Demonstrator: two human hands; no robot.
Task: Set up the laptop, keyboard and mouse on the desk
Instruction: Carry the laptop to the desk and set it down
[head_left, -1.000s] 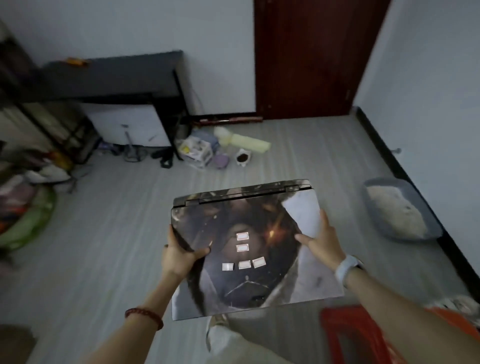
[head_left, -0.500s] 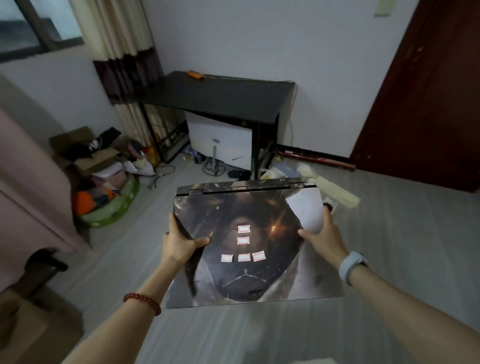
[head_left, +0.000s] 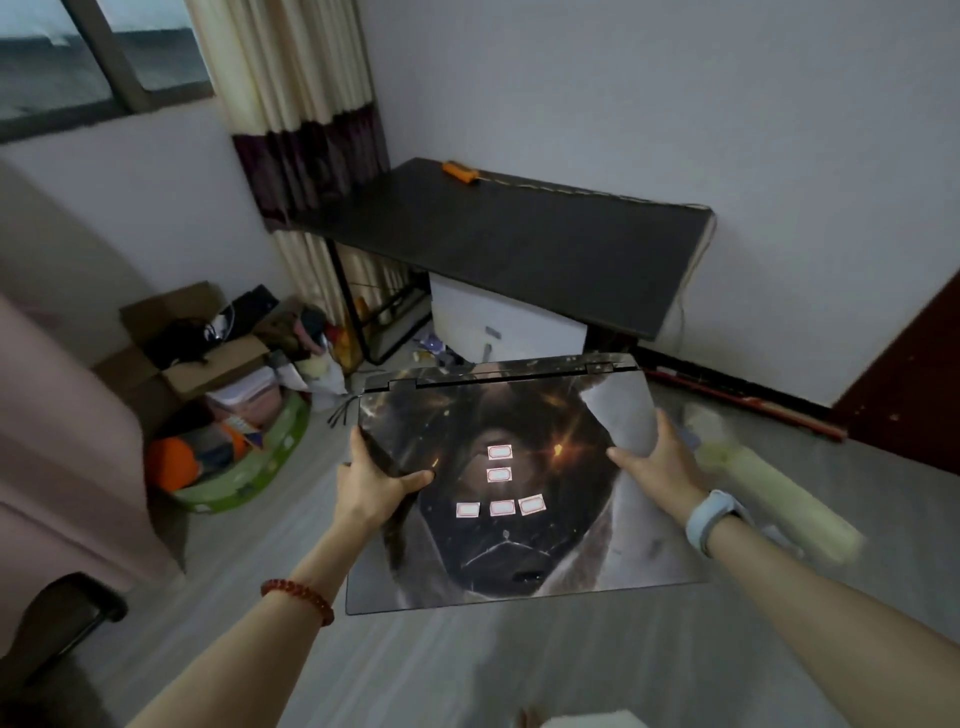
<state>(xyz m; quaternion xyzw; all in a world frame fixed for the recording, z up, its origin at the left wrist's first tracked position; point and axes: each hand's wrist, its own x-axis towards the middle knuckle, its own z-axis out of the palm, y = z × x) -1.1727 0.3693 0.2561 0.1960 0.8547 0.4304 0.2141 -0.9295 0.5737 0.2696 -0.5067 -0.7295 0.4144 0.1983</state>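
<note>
I hold a closed laptop (head_left: 519, 530) flat in front of me, its lid covered by a dark printed skin with several small white stickers. My left hand (head_left: 371, 486) grips its left edge, thumb on top. My right hand (head_left: 657, 467) grips the right edge; a pale band sits on that wrist. The black desk (head_left: 509, 244) stands ahead against the wall, above and beyond the laptop, with an orange tool (head_left: 460, 172) near its back edge. No keyboard or mouse is visible.
A white cabinet (head_left: 498, 322) sits under the desk. Cardboard boxes (head_left: 197, 343) and a green tub of clutter (head_left: 234, 457) crowd the floor at left below a curtain (head_left: 296, 130). A pale roll (head_left: 779, 499) lies on the floor at right. A dark red door (head_left: 909, 374) is at right.
The view has swung left and closer to the desk, which now fills the middle. Both hands keep the same grip on the laptop.
</note>
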